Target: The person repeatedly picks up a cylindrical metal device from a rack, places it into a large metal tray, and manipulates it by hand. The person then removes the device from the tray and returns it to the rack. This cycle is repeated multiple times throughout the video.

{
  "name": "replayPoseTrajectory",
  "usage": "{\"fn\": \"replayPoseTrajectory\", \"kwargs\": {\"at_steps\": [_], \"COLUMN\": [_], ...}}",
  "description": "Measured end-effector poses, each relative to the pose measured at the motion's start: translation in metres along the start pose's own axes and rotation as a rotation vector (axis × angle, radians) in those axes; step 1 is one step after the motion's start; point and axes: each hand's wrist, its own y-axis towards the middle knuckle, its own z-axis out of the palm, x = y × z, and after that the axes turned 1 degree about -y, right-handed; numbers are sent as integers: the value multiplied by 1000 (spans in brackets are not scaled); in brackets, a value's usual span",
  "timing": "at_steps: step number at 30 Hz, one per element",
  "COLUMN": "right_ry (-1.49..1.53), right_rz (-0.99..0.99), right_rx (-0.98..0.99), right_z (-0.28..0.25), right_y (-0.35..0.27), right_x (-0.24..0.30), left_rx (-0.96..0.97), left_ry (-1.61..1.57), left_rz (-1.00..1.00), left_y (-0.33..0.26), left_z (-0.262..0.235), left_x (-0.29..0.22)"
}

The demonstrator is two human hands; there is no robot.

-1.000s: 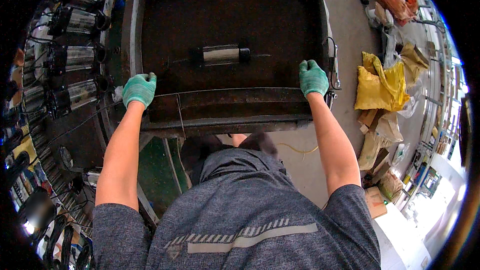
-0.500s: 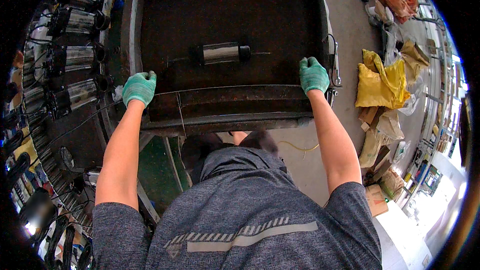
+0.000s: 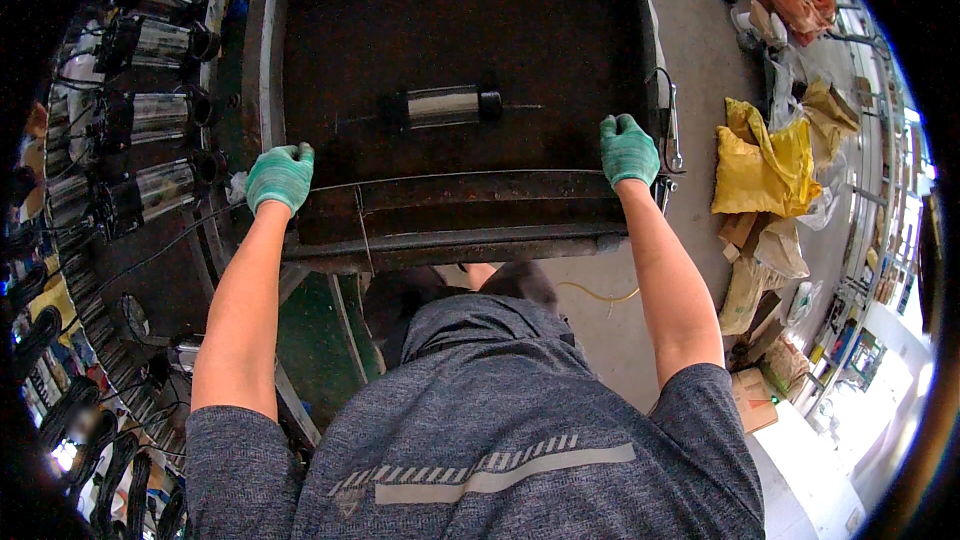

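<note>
Lower centre of the frame: a person's grey shirt (image 3: 500,430) is filling the foreground, both bare forearms reaching upward. Left of centre: the left hand (image 3: 279,176), in a green glove, is curling closed over the near left corner of a dark metal tray (image 3: 460,205), fingers wrapping its rim. Right of centre: the right hand (image 3: 628,149), likewise gloved, is gripping the near right edge of the same tray, fingers pressed together over the rim. Centre to upper centre: the tray is lying flat and rust-stained, a single shiny metal cylinder (image 3: 445,106) with a dark end cap resting on its floor. Upper left: rows of similar cylinders (image 3: 150,115) are lying alongside. Right edge: yellow bags (image 3: 760,155) are lying crumpled on the concrete floor.
</note>
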Motion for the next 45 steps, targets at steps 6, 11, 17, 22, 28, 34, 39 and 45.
{"fn": "replayPoseTrajectory", "kwargs": {"at_steps": [6, 11, 17, 22, 28, 34, 39, 45], "right_ry": [24, 19, 10, 8, 3, 5, 6, 26], "right_rz": [5, 7, 0, -8, -6, -7, -6, 10], "right_rx": [14, 8, -5, -11, -3, -5, -14, -9], "right_z": [0, 1, -1, 1, 0, -1, 0, 0], "right_y": [0, 1, -1, 0, 0, 0, -1, -2], "right_x": [-2, -2, 1, -1, -1, 1, -1, 0], "left_rx": [-6, -33, -20, -21, 2, -11, -15, -14], "left_ry": [-7, -3, -14, -10, -2, -13, -6, -16], "left_rz": [8, 15, 21, 21, 13, 20, 23, 5], "left_y": [0, 1, 3, 0, 1, 2, 2, 0], "left_z": [0, 3, 4, 1, 0, 3, 3, 1], "left_x": [0, 2, 3, 0, 0, 2, 3, 1]}}
